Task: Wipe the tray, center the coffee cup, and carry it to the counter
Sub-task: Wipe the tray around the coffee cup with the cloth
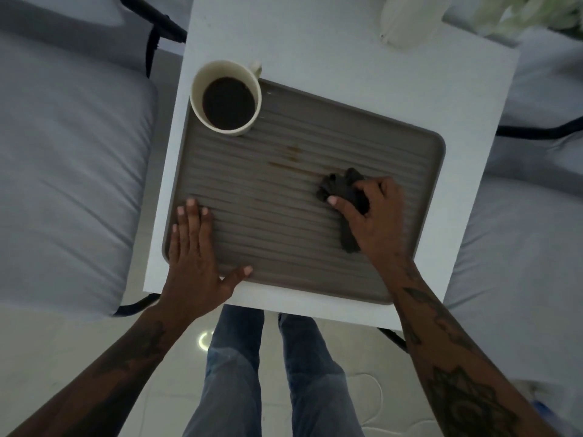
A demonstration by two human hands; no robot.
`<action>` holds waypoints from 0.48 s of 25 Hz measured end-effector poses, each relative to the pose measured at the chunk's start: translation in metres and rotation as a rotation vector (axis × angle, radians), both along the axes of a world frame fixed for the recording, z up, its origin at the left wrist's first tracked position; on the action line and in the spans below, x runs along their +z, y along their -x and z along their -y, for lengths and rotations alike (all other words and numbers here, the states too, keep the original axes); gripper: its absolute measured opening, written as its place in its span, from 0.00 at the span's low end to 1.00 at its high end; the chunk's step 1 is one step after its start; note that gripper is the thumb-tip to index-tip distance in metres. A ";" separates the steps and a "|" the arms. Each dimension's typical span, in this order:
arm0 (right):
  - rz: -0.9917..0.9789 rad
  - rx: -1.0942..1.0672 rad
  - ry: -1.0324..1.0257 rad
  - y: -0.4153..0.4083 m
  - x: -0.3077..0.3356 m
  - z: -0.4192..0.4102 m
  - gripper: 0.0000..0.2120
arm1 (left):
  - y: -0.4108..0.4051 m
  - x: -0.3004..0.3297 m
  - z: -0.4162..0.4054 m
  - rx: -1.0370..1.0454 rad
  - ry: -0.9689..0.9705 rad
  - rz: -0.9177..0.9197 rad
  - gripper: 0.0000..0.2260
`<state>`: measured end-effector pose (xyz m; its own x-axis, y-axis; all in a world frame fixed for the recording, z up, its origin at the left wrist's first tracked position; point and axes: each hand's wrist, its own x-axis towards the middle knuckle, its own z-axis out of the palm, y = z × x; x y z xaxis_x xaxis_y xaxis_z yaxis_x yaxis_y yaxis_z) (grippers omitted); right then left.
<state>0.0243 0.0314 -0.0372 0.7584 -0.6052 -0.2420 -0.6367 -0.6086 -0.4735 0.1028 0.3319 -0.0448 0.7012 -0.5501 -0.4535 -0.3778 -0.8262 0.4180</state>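
A grey ribbed tray (435, 146) lies on a small white table (347, 67). A cream coffee cup (197, 93), full of dark coffee, stands in the tray's far left corner. Brown spill streaks (291, 159) mark the tray's middle. My right hand (375, 216) is closed on a dark crumpled cloth (339, 184), pressed on the tray's right part just right of the streaks. My left hand (195, 260) lies flat, fingers spread, on the tray's near left corner.
A white vase (407, 20) with pale flowers stands at the table's far right. Grey cushioned seats with black frames flank the table, one on the left (63, 171) and one on the right (520, 247). My legs (268, 373) stand at the near edge on a pale floor.
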 end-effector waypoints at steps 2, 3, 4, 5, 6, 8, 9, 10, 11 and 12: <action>0.027 -0.027 0.062 -0.011 -0.003 -0.010 0.25 | 0.000 0.001 0.000 -0.003 -0.011 0.000 0.54; 0.045 -0.032 0.086 -0.016 -0.005 -0.017 0.25 | 0.000 0.001 0.000 -0.004 -0.015 -0.004 0.54; 0.060 -0.029 0.105 -0.024 -0.005 -0.026 0.25 | 0.000 0.001 0.000 -0.007 -0.021 -0.006 0.54; 0.063 -0.015 0.124 -0.033 -0.004 -0.036 0.25 | 0.000 0.001 0.000 -0.010 -0.025 -0.005 0.55; 0.055 0.010 0.143 -0.044 -0.003 -0.045 0.24 | 0.000 0.000 0.001 -0.015 -0.027 -0.002 0.55; 0.046 0.078 0.165 -0.056 -0.004 -0.053 0.23 | -0.001 0.000 0.001 -0.020 -0.033 -0.006 0.56; 0.054 0.122 0.153 -0.053 -0.004 -0.048 0.22 | -0.001 0.000 0.001 -0.022 -0.036 -0.012 0.56; 0.063 0.150 0.135 -0.043 -0.004 -0.037 0.22 | -0.001 0.001 0.001 -0.023 -0.038 -0.015 0.56; 0.064 0.148 0.131 -0.028 -0.003 -0.023 0.22 | -0.001 0.001 0.001 -0.025 -0.038 -0.014 0.56; 0.053 0.108 0.140 -0.010 -0.002 -0.009 0.22 | -0.001 0.002 0.002 -0.026 -0.037 -0.014 0.56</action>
<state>0.0342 0.0401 -0.0387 0.8302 -0.5445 -0.1190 -0.5405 -0.7342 -0.4108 0.1041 0.3303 -0.0433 0.6801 -0.5509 -0.4837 -0.3940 -0.8311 0.3926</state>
